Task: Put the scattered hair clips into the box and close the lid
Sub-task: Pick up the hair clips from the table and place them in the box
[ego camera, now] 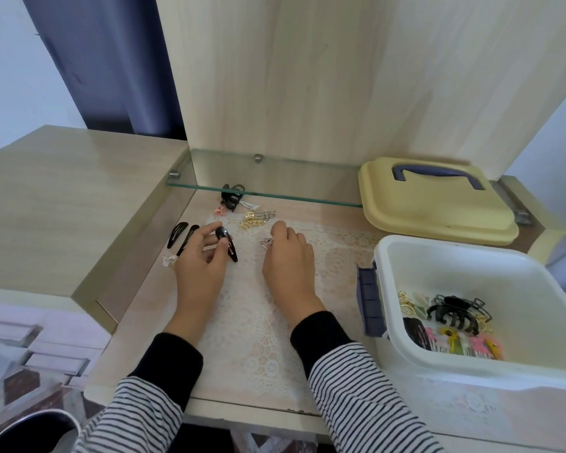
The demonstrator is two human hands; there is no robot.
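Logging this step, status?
Left hand grip on black snap clip; right hand pinching silver clip. Box open, lid off behind it. Nothing blocking.

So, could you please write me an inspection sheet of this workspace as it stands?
Surface: recessed wooden desk covered with a lace mat, under a glass shelf.
Job's things: white box open at right, holding several clips including a black claw clip; yellow lid lying off, behind the box.
Scattered clips: two black snap clips at left, gold clips and a black clip near the shelf.
Clutter: nothing seen.
Hands: left hand holds black snap clips; right hand pinches a small silver clip.
Cables: nothing seen.
Surroundings: wooden panel behind, dark curtain at left.
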